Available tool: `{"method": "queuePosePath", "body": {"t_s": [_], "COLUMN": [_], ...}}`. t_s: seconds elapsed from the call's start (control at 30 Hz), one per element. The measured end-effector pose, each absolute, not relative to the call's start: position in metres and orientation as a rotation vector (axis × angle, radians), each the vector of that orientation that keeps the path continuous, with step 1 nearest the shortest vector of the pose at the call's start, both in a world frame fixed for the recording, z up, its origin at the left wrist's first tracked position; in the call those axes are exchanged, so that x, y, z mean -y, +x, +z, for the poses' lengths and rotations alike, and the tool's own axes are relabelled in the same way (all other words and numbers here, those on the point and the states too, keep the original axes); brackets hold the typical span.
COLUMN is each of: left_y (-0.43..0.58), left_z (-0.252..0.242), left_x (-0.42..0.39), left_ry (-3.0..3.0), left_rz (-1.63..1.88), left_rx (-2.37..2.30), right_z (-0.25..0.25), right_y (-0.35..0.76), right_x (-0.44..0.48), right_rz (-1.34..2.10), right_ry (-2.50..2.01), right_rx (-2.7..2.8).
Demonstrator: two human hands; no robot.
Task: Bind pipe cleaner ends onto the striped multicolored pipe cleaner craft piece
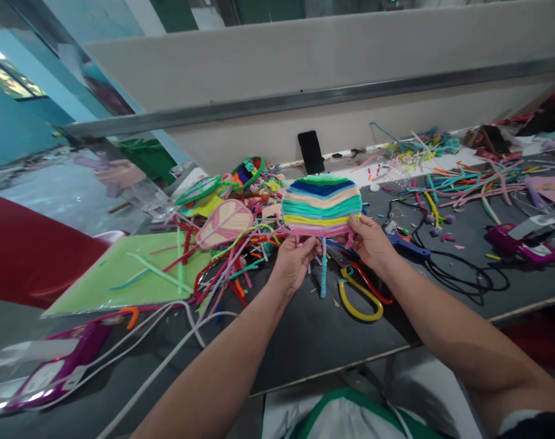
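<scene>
Between my two hands is a leaf-shaped piece of striped pipe cleaners [322, 204], in green, blue, cream, teal, yellow and pink, with a blue wrapped stem hanging down. My left hand [292, 261] is closed on its lower left edge, near the stem. At the lower right edge, my right hand [369, 242] pinches the pink border. Scissors [362, 299] with yellow and red handles lie on the table below the piece. A pink striped leaf shape [225, 224] rests on the pile to the left.
A blue-handled glue gun [408, 245] with a black cable lies at right. Loose pipe cleaners [469, 183] spread behind it. A phone [311, 151] leans on the back panel. Left are a green sheet [99, 277], white cables and a purple device [60, 363].
</scene>
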State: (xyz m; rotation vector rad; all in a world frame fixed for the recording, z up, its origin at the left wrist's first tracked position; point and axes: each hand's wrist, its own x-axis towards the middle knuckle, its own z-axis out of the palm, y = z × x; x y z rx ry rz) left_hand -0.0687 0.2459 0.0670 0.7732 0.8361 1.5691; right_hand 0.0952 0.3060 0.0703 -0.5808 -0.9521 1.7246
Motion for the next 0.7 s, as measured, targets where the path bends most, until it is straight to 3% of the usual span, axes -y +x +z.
{"method": "queuePosePath", "body": {"t_s": [0.7], "left_y": [-0.0739], "left_z": [0.0667], "left_x": [-0.2452], "left_ry": [0.807], "left_rz": [1.508], "left_rx": [-0.824], "right_z": [0.072], "right_y": [0.0989], "right_x": [-0.3101], "right_rz": [1.75], "right_ry": [-0.571], "right_rx": [0.923]}}
